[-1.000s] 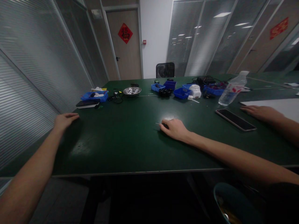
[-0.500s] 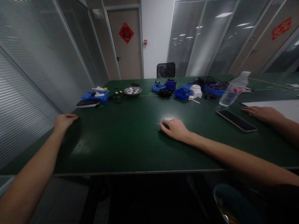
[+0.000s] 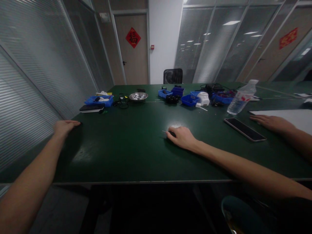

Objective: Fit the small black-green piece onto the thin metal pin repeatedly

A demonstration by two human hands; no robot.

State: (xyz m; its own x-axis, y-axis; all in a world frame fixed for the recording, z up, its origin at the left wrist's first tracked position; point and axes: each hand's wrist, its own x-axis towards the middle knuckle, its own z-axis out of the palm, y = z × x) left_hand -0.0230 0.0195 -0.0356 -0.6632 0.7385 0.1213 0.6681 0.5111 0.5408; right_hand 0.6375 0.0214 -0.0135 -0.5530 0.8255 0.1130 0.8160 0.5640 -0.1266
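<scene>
red sign [image 3: 133, 38] w/ 福, on door [image 3: 135, 65], btl label [image 3: 244, 97] blurry

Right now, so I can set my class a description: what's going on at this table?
The person's right hand holds a small, thin-tipped dark object at the green table. The left hand is at the table's left side; whether it holds anything is unclear. Another person's hand lies near a phone.

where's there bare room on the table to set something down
The widest bare patch of green table lies between the left hand and right hand; a smaller one separates the right hand from the phone. It's crowded along the far side, from the leftmost blue tray to the bottle.
</scene>
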